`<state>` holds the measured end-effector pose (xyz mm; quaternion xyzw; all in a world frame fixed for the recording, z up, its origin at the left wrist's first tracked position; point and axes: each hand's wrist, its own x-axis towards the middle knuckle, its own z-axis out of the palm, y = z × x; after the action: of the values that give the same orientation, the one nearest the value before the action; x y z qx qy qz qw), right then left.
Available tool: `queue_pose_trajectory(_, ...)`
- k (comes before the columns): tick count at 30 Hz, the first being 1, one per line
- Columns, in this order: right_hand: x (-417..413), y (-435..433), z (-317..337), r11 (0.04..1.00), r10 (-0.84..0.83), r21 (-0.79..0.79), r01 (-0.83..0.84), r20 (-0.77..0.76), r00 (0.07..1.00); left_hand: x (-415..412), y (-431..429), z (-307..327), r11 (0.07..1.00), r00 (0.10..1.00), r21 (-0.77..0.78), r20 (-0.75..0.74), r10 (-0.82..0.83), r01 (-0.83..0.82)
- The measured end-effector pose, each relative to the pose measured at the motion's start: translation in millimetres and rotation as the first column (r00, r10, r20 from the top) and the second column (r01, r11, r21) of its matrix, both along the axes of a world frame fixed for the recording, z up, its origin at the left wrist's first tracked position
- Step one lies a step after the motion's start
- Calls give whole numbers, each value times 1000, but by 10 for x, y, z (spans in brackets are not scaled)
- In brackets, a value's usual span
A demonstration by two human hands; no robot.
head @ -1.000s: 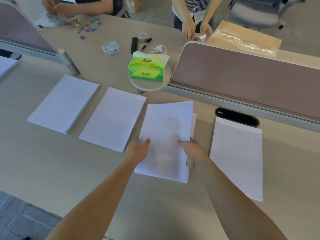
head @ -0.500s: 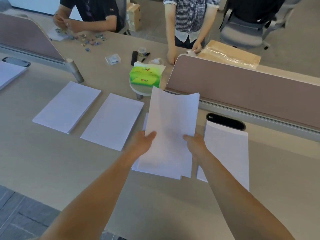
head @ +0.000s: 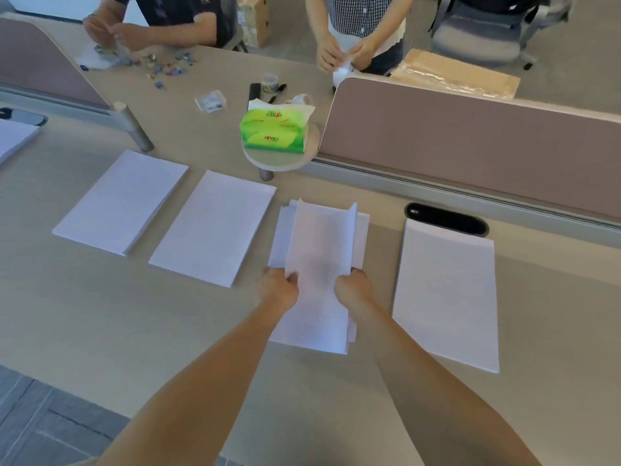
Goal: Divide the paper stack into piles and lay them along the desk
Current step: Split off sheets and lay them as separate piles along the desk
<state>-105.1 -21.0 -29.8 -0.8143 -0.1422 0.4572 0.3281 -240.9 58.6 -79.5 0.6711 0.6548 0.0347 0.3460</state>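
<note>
head view: only one camera here, so everything below is from it

left hand (head: 279, 288): clamped on the left edge of a bundle of sheets (head: 319, 274), thumb on top, fingers tucked under

right hand (head: 353, 289): same deal on the bundle's right edge, closed tight on the paper

bundle of sheets: squeezed between both hands so the sides curl up into a trough; far corners stick up, near end hangs toward the desk's near edge

pile underneath (head: 363, 237): a slightly messy pile lies flat on the desk (head: 100, 314) right below the bundle, its edges peeking out on both sides; can't tell if the bundle's near end touches it

far-left pile (head: 121, 201): flat and neat, toward the desk's left side

second pile (head: 213, 228): just right of that one, small gap between them

right pile (head: 445, 297): well clear of the hands, its far edge right at the black cable slot (head: 447, 219)

extra paper (head: 15, 137): partly cut off at the left edge of the desk

tissue pack (head: 274, 131): green, sits on a little round stand (head: 279, 159) at the desk's far edge, beside the divider panel (head: 470, 146)

across the desk: two other people busy with their own hands, small clips (head: 161, 63) scattered in front of one
</note>
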Motion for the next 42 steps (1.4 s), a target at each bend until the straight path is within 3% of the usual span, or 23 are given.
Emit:
queue_pose_trajectory(5, -143, 117, 91, 992, 62, -116, -46, 132, 989, 65, -65, 226, 999, 995, 46, -96, -11, 15)
queue_pose_trajectory(9, -155, 166, 21, 998, 14, -69, 1, 216, 976, 60, -60, 260, 995, 1000, 103, 9, 10, -11)
queue_pose_trajectory(11, -106, 177, -19, 995, -94, -10, 97, 164, 982, 56, -40, 321, 996, 993, 53, 103, 60, -66)
queue_pose_trajectory(14, 11, 166, -147, 981, -195, -9, 196, 22, 980, 32, 69, 294, 961, 938, -157, 228, 260, -228)
queue_pose_trajectory(17, 84, 97, -248, 991, -134, -9, 134, -124, 983, -47, 156, 193, 905, 897, -368, 292, 331, -214)
queue_pose_trajectory(21, 162, 8, -242, 981, -176, 59, 182, -95, 980, -80, 107, 325, 930, 883, -327, 370, 289, -167)
queue_pose_trajectory(26, 283, -155, 171, 958, -123, 256, 133, -54, 991, -259, 65, 671, 919, 754, -357, 555, 352, -165)
queue_pose_trajectory(31, 424, -428, 612, 873, -41, 473, 117, -167, 985, -237, -15, 1023, 841, 546, -541, 708, 448, 11)
queue_pose_trajectory(36, 541, -773, 939, 832, -51, 550, 71, -52, 997, 18, -138, 1267, 916, 535, -396, 788, 304, 64)
queue_pose_trajectory(39, 639, -1080, 1079, 789, -160, 596, 148, -32, 987, 315, -305, 1347, 975, 567, -221, 803, 183, -1)
queue_pose_trajectory(42, 752, -1389, 1213, 734, -321, 639, 232, 25, 947, 678, -659, 1470, 998, 608, -39, 794, -2, 55)
